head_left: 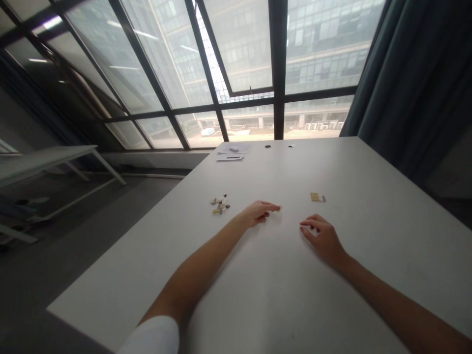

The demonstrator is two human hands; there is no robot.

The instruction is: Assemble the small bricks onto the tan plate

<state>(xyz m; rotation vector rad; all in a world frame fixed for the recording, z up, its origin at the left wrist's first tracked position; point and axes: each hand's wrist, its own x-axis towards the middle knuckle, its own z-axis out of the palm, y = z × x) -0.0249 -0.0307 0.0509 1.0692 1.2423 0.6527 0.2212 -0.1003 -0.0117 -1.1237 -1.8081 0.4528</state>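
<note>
My left hand (258, 212) reaches in over the white table from the left, palm down, its index finger stretched out. The fingertip is at a small pale yellowish piece (280, 209), too small to make out in detail; the thumb stays apart from it. To the right, my right hand (320, 234) hovers low over the tabletop, thumb and fingers bent with a gap between them and nothing visible inside. Left of my left hand lies a loose heap of small yellow, grey and black pieces (220, 206). Beyond my right hand sits a neat row of yellowish pieces with dark ends (317, 197).
The white table (273, 295) stretches toward large windows (243, 49). At its far left are papers with a white object (231, 152); two small discs (267, 146) lie near the far edge. A dark curtain (409, 88) hangs right, and another table (47, 160) stands left.
</note>
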